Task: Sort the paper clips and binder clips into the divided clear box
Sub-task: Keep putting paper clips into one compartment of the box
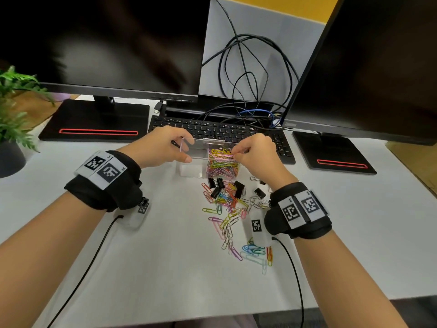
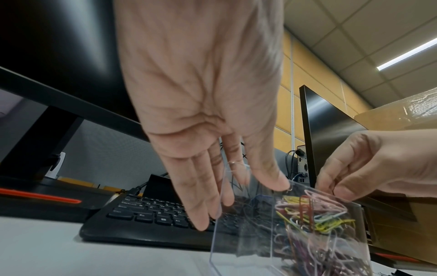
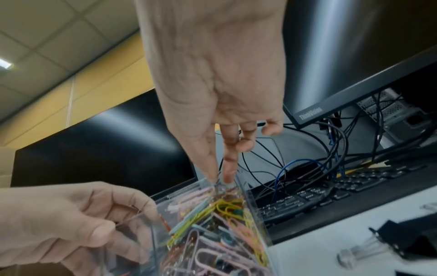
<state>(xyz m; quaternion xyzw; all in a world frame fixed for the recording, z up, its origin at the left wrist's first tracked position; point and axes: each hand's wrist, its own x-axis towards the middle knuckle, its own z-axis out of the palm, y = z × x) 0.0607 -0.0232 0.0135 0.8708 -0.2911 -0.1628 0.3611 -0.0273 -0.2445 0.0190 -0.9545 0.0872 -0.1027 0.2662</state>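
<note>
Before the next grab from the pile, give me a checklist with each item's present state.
1. Box steadied: ok, the left hand holds its left end, thumb on the near wall, fingers on the far one.
2. Right hand free for a new grab: cannot tell, its fingertips are pinched together at the paper clips in the right compartment, and whether they hold one is unclear.
3. Left compartment ready for binder clips: ok, it looks empty.
4. Binder clips sorted: not ok, they lie on the desk.
5. Loose clips cleared: not ok, many lie on the desk.
</note>
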